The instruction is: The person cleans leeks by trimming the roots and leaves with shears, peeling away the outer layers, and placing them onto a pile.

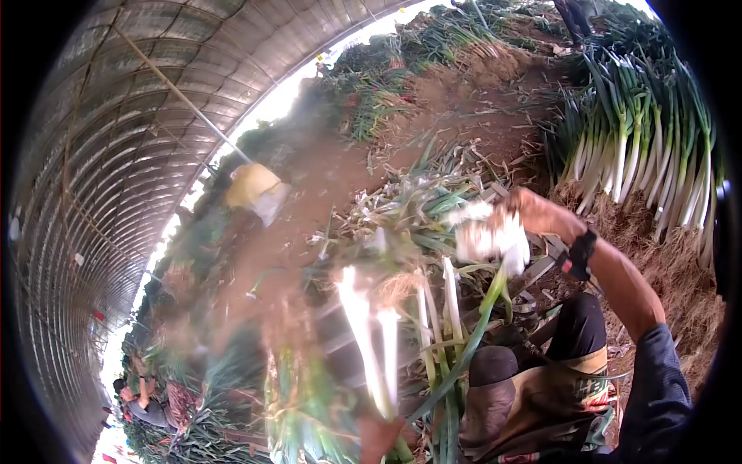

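Many leeks (638,151): far right.
Left hand (379,435): you clasp pale stalks (360,325).
Right hand (528,207): clasping a blurred white bundle (481,233).

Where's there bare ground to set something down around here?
Brown soil between the heaped greens and the big leek stack looks barest, though lightly littered. A blurred soil strip also lies left of the peelings. It's crowded between the left hand and right hand: leeks, peelings, and the knees close by.
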{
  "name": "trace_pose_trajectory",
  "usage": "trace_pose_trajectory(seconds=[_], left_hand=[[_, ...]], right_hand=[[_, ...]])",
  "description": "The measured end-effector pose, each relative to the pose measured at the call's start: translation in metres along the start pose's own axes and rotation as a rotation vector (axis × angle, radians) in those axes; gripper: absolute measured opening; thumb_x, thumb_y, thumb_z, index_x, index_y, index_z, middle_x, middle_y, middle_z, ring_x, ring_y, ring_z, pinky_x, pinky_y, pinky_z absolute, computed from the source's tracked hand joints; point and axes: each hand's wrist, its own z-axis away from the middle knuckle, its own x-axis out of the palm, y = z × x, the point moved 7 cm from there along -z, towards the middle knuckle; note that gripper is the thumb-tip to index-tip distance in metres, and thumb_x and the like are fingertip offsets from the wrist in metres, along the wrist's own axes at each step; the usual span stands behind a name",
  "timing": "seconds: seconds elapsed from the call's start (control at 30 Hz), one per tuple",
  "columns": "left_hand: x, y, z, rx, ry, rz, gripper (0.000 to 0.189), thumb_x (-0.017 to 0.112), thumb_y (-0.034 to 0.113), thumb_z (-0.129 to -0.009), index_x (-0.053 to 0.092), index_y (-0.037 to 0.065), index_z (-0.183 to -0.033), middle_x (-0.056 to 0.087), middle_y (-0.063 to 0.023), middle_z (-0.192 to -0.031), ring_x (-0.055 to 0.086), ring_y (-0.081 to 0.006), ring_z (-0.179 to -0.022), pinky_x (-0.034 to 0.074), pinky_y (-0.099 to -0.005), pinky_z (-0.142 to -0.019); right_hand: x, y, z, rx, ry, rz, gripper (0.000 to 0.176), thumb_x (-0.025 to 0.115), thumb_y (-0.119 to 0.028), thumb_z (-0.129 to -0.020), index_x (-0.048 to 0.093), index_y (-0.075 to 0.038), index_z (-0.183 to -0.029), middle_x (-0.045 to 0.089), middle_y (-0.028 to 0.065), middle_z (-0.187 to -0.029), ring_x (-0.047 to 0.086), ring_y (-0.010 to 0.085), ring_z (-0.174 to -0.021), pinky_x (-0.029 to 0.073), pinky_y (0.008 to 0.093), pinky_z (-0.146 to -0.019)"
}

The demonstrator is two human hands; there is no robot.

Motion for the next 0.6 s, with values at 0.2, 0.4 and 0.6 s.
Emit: trace_pose_trajectory(seconds=[0.2,0.4,0.6], left_hand=[[-0.013,-0.008,-0.015,-0.306,-0.178,0.49,0.031,0.08,0.006,-0.075,0.071,-0.001,-0.104,0.074,-0.0092,-0.094,0.07,-0.0193,-0.084,0.056,-0.0334,-0.075],[-0.032,0.036,-0.008,-0.258,-0.232,0.913,0.029,0.07,0.025,-0.093,0.075,-0.003,-0.103,0.076,-0.0146,-0.094,0.073,-0.0294,-0.09,0.058,-0.0408,-0.081],[0.014,-0.016,0.016,0.127,-0.577,1.152,0.055,0.057,0.044,-0.097,0.067,-0.002,-0.127,0.069,-0.0215,-0.123,0.068,-0.0376,-0.11,0.052,-0.0531,-0.095]], right_hand=[[0.13,0.01,0.028,-0.383,-0.295,0.517,0.012,0.062,-0.011,-0.095,0.067,-0.006,-0.104,0.064,0.0073,-0.085,0.061,0.0229,-0.078,0.054,0.0359,-0.068],[0.187,0.014,0.008,-0.184,-0.195,0.471,0.063,0.054,-0.002,-0.091,0.036,-0.009,-0.151,0.068,0.0187,-0.104,0.067,0.0285,-0.086,0.058,0.0375,-0.079],[0.204,0.067,-0.042,-0.25,-0.068,0.35,0.05,0.054,-0.016,-0.101,0.039,-0.004,-0.148,0.064,0.0186,-0.116,0.063,0.0263,-0.097,0.053,0.0348,-0.086]])
